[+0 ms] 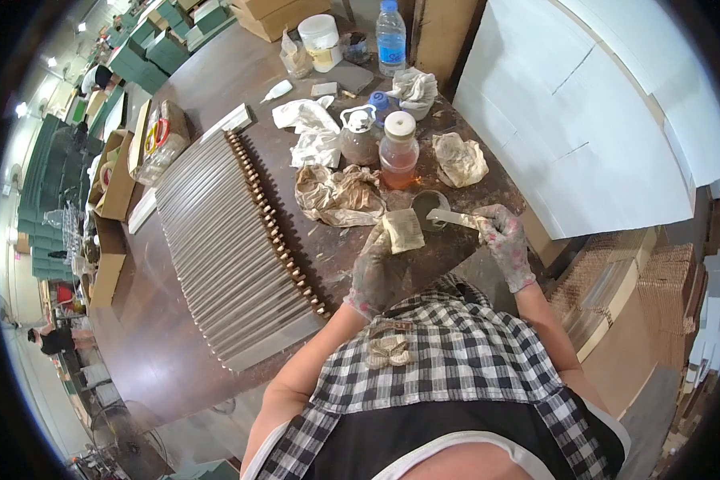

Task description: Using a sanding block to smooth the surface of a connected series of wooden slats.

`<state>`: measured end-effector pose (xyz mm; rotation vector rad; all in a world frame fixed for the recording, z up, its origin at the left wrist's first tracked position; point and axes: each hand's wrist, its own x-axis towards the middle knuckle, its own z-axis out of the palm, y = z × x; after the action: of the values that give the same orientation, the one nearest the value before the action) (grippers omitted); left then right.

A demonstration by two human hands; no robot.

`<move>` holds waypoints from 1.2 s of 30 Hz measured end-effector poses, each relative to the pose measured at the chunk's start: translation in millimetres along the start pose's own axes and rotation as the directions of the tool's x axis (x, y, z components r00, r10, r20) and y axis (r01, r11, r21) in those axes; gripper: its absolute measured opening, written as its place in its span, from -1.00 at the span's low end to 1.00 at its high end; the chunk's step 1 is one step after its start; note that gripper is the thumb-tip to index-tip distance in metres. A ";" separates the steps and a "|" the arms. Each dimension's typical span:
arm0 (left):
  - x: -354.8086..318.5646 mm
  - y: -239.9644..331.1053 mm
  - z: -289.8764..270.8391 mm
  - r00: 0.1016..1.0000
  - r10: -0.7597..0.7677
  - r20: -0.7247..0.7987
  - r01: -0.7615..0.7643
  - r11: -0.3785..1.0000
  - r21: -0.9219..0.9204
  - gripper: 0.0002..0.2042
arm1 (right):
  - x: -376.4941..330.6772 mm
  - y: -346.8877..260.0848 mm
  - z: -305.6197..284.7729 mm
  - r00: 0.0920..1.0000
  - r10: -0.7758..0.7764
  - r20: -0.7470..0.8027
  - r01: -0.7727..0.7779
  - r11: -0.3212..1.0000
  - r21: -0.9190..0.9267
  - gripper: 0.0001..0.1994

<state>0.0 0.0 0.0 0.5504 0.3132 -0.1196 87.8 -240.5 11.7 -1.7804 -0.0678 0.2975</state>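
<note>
My left hand (373, 274), in a stained thin glove, is closed on a folded cream cloth pad (405, 230). In my right hand (506, 246), gloved too, is a flat, light spatula (456, 218). Its tip points left, over a small round dark cup (431, 205) on the table; whether it touches the rim I cannot tell. Just beyond stands a clear bottle of reddish liquid (399, 154) with a pale lid. A crumpled brown-stained cloth (336, 194) lies beside the pad. Left of my hands, many slim grey rods (224, 248) with copper-coloured ends lie side by side.
A lidded jar (358, 138), white rags (308, 128), a stained rag (459, 159), a water bottle (390, 40) and a white tub (321, 42) stand or lie farther back. White board (572, 112) leans at the right. Cardboard boxes (114, 176) line the left edge.
</note>
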 end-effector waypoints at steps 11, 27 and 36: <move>0.7 7.9 10.6 0.990 -0.104 -0.096 0.082 0.976 -0.204 -0.63 | -9.4 -34.1 16.3 0.718 -0.688 0.105 0.681 0.664 -0.308 -0.82; -8.3 22.3 30.6 0.997 -0.052 -0.049 0.048 0.995 -0.091 -0.60 | -17.4 -31.6 16.0 0.734 -0.679 0.022 0.653 0.697 -0.296 -0.89; -3.4 21.5 21.3 0.997 -0.081 -0.017 0.077 0.983 -0.166 -0.58 | -14.9 -38.5 16.2 0.547 -0.825 0.139 0.769 0.430 -0.473 -0.92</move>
<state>6.5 7.0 28.9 0.3755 0.3648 -0.1623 74.0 -219.2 48.1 -2.0310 -0.9843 -0.5952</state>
